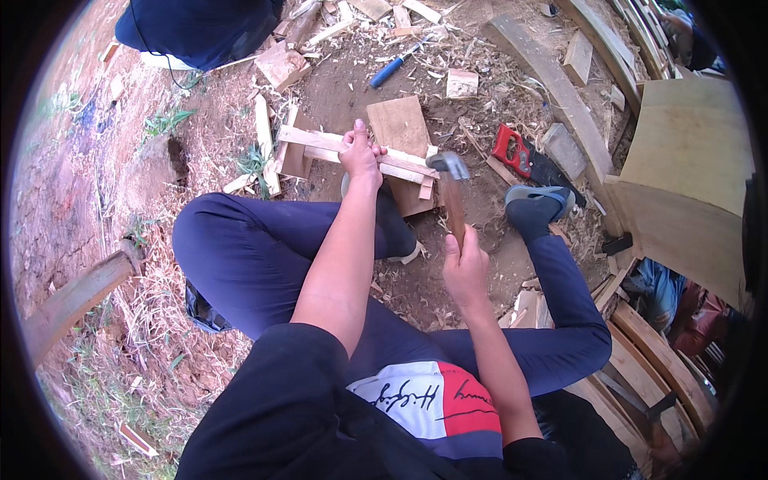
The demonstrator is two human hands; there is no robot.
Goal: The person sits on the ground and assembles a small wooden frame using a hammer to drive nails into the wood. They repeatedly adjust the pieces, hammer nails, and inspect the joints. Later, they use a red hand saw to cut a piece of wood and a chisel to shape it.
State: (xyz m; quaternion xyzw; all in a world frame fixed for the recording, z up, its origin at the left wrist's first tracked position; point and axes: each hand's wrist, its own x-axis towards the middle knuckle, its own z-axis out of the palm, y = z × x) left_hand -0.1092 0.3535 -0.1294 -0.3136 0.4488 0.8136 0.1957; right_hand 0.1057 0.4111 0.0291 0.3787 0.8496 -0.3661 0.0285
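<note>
My left hand (362, 156) is closed around a small assembly of pale wooden strips (318, 142), its thumb lying along the top. The strips run left to right, with short cross pieces near the right end. My right hand (467, 268) grips the wooden handle of a claw hammer (454, 204). The hammer's metal head is right beside the strips' right end; whether it touches them I cannot tell. Under the assembly lies a flat wooden board (398, 120) on the soil. Any nail there is too small to make out.
A blue-handled tool (390, 72) lies beyond the board, near a wood block (462, 83). To the right are a red-handled saw (512, 150), my sandaled foot (534, 206), long planks (552, 88) and a large wooden panel (680, 144). Shavings and offcuts litter the ground.
</note>
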